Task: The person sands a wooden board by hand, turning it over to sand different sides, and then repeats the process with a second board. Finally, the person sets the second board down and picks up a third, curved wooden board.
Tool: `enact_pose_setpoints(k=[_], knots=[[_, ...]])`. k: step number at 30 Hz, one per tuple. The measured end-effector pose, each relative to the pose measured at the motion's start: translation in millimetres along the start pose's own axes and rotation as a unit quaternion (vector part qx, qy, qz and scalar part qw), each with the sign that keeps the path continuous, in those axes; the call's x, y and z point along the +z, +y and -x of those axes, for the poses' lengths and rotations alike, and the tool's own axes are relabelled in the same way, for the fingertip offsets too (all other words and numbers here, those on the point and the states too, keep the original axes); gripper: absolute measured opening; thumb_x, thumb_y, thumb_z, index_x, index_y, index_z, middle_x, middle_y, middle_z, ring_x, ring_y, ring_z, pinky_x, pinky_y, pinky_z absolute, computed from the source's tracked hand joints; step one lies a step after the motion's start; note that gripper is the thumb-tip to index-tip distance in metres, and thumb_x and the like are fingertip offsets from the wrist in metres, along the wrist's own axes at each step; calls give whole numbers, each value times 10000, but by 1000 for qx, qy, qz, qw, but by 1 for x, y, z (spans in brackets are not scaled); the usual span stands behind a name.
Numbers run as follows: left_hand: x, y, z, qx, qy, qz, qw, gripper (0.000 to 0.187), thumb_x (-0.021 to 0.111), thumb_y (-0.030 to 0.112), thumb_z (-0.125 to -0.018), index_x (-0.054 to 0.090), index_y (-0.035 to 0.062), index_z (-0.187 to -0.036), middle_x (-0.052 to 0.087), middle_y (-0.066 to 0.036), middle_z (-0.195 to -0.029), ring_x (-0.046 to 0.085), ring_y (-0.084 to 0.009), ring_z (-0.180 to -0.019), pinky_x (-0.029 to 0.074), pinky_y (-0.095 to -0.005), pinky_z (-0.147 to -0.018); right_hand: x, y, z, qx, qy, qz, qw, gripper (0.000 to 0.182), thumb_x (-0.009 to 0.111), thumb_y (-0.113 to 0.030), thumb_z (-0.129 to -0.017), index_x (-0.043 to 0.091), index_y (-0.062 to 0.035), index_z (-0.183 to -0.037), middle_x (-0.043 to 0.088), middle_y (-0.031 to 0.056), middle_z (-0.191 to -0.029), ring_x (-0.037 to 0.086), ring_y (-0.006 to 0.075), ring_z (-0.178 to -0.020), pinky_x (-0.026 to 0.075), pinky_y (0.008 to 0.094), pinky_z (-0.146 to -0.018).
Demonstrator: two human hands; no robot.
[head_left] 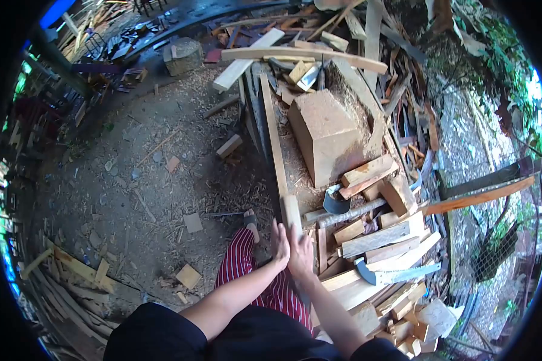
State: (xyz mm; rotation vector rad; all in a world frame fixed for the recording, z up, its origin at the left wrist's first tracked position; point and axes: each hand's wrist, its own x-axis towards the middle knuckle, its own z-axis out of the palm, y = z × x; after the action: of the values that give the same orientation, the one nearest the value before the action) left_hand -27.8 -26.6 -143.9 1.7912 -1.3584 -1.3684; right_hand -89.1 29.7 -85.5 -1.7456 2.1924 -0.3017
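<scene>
My left hand [279, 245] is held edge-on with its fingers stretched out, its palm beside a pale wooden piece [291, 212]. Right next to it, my right hand [301, 256] is closed around the near end of that piece, though the grip is partly hidden. The piece rests near the end of a long narrow wooden strip [272, 129] along the bench's left edge. To the right of my hands lies a dark curved metal blade [337, 201] by a round wooden stick [352, 213]. A handsaw [406, 274] with a blue and black handle lies farther right on boards.
A large wooden block [325, 123] stands on the bench beyond my hands. Short wood blocks [367, 171] and boards [376, 239] are piled to the right. Long planks [304, 54] cross the far end. Wood chips and offcuts [188, 275] litter the ground [132, 186] at left.
</scene>
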Motion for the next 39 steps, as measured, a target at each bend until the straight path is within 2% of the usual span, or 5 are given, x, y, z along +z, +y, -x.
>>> enact_pose_setpoints(k=[19, 27, 31, 33, 39], knots=[[-47, 46, 42, 31, -62, -256, 964, 771, 714, 363, -739, 364, 3, -1324, 415, -265, -1295, 422, -381, -1253, 350, -442, -1055, -53, 57, 36, 73, 88, -256, 960, 453, 499, -317, -957, 507, -32, -1309, 601, 207, -1037, 588, 340, -977, 467, 457, -863], [-104, 133, 97, -85, -290, 32, 953, 485, 599, 203, -906, 370, 27, -1296, 548, -146, -1193, 607, -238, -1052, 550, -433, -837, -59, -6, -17, 165, -334, -827, 421, 477, 454, -467, -969, 573, -29, -1114, 652, 105, -928, 639, 189, -781, 541, 319, -668], [-102, 132, 150, -123, -422, 100, 893, 422, 539, 301, -969, 435, 38, -1283, 586, -101, -1119, 625, -225, -979, 544, -406, -833, -67, 13, -5, 147, -201, -809, 533, 497, 662, -366, -867, 558, -13, -1201, 663, 139, -947, 647, 225, -826, 540, 349, -765], [-102, 123, 155, -157, -500, 49, 850, 416, 477, 378, -994, 521, 17, -1196, 620, -102, -1044, 626, -191, -944, 552, -387, -825, -79, 28, 20, 58, -32, -541, 838, 453, 679, -282, -842, 544, 10, -1162, 663, 123, -910, 643, 184, -776, 529, 317, -694], [-112, 97, 125, -99, -490, -99, 860, 327, 523, 282, -985, 542, 55, -1220, 593, -72, -1111, 588, -151, -960, 532, -319, -828, -129, 34, 160, 74, -6, -441, 895, 742, 660, -322, -848, 333, 13, -1424, 575, 290, -1207, 595, 352, -1100, 455, 396, -934]])
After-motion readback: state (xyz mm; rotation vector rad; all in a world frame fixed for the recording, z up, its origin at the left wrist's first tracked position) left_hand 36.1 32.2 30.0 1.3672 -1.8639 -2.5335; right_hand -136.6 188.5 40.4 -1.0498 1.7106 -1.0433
